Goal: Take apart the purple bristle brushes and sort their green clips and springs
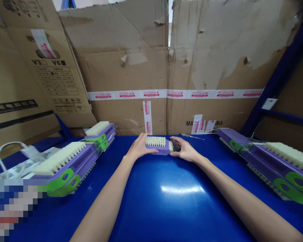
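A small purple brush with cream bristles lies on the blue table, far from me near the cardboard wall. My left hand grips its left end, fingers curled around the body. My right hand holds its right end, where a clear part sits against the brush; the fingers are closed on it. Both forearms stretch out over the table.
Purple and green brushes lie in rows at the left and at the right. White cables trail at far left. Taped cardboard sheets wall the back. A blue shelf post stands at the right.
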Action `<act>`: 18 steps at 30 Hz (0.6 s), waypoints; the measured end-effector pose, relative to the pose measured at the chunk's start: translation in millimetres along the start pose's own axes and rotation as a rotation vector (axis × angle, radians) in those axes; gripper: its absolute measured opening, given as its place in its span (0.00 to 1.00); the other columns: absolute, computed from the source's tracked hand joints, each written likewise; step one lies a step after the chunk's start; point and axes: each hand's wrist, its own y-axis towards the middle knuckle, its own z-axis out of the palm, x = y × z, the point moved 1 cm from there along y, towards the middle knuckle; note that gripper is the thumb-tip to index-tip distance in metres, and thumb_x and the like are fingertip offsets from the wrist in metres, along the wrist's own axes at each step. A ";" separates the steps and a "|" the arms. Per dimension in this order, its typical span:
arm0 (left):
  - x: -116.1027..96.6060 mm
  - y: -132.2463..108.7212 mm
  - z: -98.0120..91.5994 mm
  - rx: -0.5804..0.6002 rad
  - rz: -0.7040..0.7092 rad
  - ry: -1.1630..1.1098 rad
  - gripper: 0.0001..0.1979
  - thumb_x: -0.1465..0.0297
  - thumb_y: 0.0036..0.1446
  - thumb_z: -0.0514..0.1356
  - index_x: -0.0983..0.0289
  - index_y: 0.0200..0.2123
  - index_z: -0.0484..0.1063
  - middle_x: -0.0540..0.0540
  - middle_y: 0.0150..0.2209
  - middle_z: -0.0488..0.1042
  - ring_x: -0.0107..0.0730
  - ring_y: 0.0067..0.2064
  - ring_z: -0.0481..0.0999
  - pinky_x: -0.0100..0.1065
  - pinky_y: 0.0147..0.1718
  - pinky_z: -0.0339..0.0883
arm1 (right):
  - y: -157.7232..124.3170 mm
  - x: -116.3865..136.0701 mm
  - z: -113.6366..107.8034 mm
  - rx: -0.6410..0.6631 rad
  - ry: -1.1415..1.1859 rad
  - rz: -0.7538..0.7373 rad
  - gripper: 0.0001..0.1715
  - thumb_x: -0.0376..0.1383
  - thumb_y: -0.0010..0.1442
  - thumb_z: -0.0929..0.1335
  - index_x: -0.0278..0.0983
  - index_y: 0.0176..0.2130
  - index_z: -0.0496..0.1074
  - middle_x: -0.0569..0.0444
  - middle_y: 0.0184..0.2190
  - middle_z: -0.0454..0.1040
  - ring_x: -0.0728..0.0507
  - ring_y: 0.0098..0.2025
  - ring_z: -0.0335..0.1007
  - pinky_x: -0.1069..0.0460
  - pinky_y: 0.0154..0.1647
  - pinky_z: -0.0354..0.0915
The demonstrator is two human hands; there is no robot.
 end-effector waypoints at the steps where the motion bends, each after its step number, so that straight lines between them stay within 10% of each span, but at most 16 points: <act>1: 2.1 -0.4 -0.4 -0.003 -0.007 0.005 0.42 0.49 0.36 0.69 0.61 0.53 0.61 0.57 0.50 0.69 0.45 0.52 0.71 0.41 0.49 0.65 | -0.7 -0.7 -0.6 -0.013 0.021 0.008 0.44 0.39 0.44 0.75 0.39 0.58 0.62 0.46 0.56 0.67 0.40 0.55 0.66 0.44 0.58 0.62; 18: 1.2 -4.3 -7.3 -0.026 -0.050 0.128 0.39 0.47 0.39 0.66 0.59 0.52 0.61 0.56 0.50 0.70 0.47 0.51 0.72 0.42 0.46 0.67 | -6.4 12.0 -9.5 -0.146 -0.511 0.266 0.36 0.51 0.56 0.67 0.36 0.58 0.61 0.43 0.52 0.69 0.36 0.57 0.62 0.41 0.57 0.55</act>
